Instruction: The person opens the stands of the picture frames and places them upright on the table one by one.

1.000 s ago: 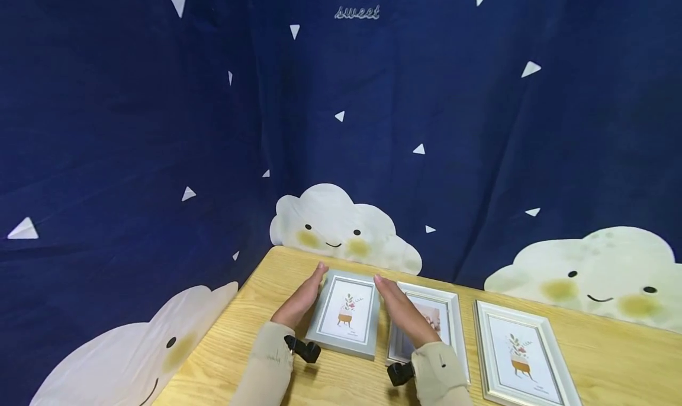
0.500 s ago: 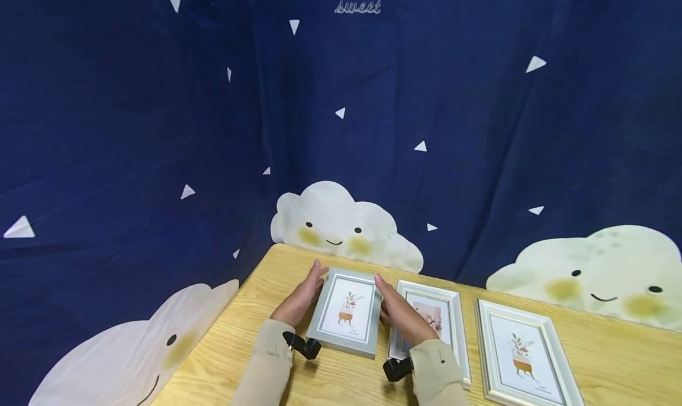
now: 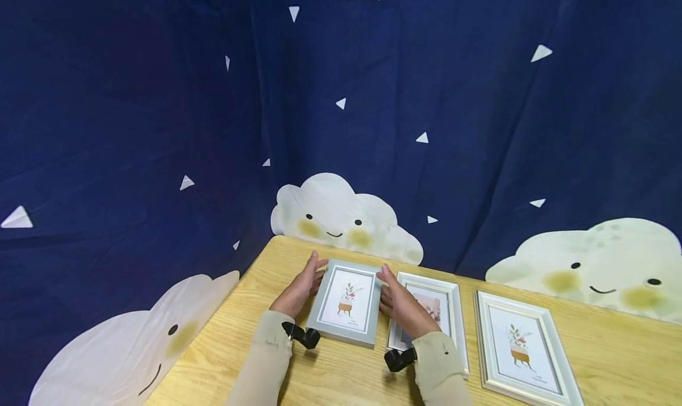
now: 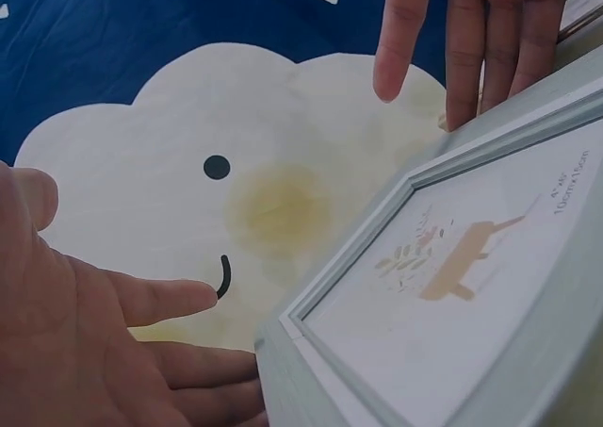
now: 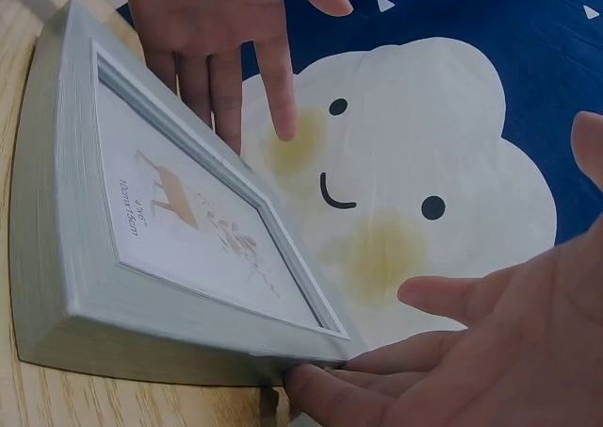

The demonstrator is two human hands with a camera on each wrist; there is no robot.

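A pale grey-green picture frame (image 3: 343,338) with a plant-pot print lies face up on the wooden table (image 3: 218,358), between both hands. My left hand (image 3: 298,290) stands along its left side, fingers straight and spread. In the left wrist view, the lower fingertips of the left hand (image 4: 104,352) meet the frame's corner. My right hand (image 3: 405,308) flanks the right side and overlaps the middle picture frame (image 3: 453,320). In the right wrist view, the straight lower fingers of the right hand (image 5: 452,361) come right to the frame's edge, and its index finger is off the frame.
A silver-white picture frame (image 3: 549,388) with a similar print lies farther right on the table. A dark blue curtain (image 3: 373,98) with cloud faces stands behind the table and along its left side. Black wrist cameras (image 3: 301,335) sit near both cuffs.
The scene has shifted slightly up in the head view. Both hands have opened a little, their lower fingers showing more beside the grey-green frame. The frames have kept their places on the table.
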